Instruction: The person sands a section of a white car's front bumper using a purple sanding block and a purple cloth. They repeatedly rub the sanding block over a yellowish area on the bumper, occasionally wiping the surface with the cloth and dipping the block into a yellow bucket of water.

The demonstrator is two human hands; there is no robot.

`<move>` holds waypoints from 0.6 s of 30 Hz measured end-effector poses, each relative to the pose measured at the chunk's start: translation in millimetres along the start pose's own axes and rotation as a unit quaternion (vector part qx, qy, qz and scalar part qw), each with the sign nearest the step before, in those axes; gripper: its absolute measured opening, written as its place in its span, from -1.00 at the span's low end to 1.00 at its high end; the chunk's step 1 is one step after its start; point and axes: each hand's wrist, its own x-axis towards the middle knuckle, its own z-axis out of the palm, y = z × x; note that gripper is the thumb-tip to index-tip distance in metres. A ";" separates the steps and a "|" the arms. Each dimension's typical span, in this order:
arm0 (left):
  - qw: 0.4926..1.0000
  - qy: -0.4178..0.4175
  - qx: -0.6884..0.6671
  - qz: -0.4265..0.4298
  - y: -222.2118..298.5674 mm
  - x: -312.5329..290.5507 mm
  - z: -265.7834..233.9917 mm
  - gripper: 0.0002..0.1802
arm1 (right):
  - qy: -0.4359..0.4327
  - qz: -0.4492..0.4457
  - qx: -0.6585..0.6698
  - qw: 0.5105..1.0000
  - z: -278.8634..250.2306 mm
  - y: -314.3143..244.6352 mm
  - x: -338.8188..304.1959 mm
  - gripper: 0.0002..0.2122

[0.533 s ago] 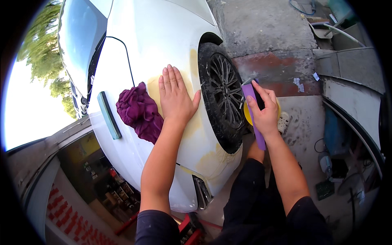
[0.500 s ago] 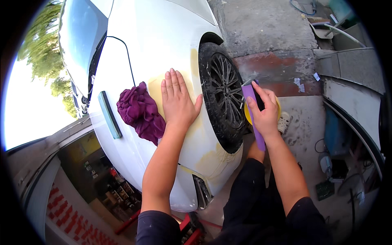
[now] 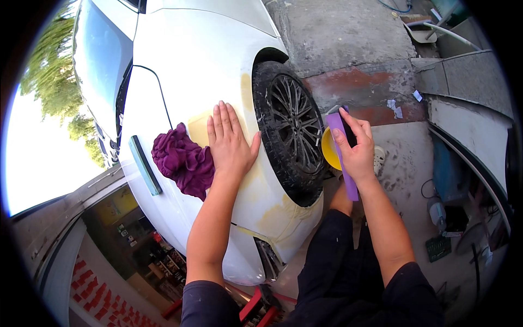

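Observation:
My left hand lies flat with its fingers stretched out on the white car's front fender, over a yellowish patch of what looks like body filler. A crumpled dark purple cloth lies on the panel by that wrist. In my right hand is a sanding block with a purple face and a dark back, held tilted in front of the wheel, clear of the car. Partly hidden behind it shows a yellow bowl; what supports the bowl is hidden.
A long teal, bar-shaped block rests on the hood. The black-tyred wheel stands between my hands. Paper scraps lie on the stained concrete floor. Loose panels lean at the right, and red metal framework shows below the bumper.
The view has shifted slightly, moving the car left and down in the picture. My right hand has moved a little right relative to the yellow bowl, uncovering more of it. My left hand stays flat.

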 end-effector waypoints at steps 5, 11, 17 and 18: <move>0.995 -0.020 0.100 -0.018 -13.1 83.7 -1.7 0.18 | -0.003 0.025 0.000 1.000 -14.6 2.1 -3.0 -0.52; 0.999 -0.006 0.017 0.041 -6.9 35.2 -2.6 0.21 | -0.010 0.036 0.002 0.999 -12.7 4.9 -9.2 -0.51; 0.999 -0.005 -0.028 0.042 2.5 -19.7 -2.9 0.21 | -0.033 -0.019 0.007 0.999 5.3 -11.0 -15.8 -0.51; 0.999 -0.007 -0.031 0.042 3.3 -26.9 -3.7 0.21 | -0.040 -0.023 0.002 0.999 4.7 -14.1 -17.0 -0.51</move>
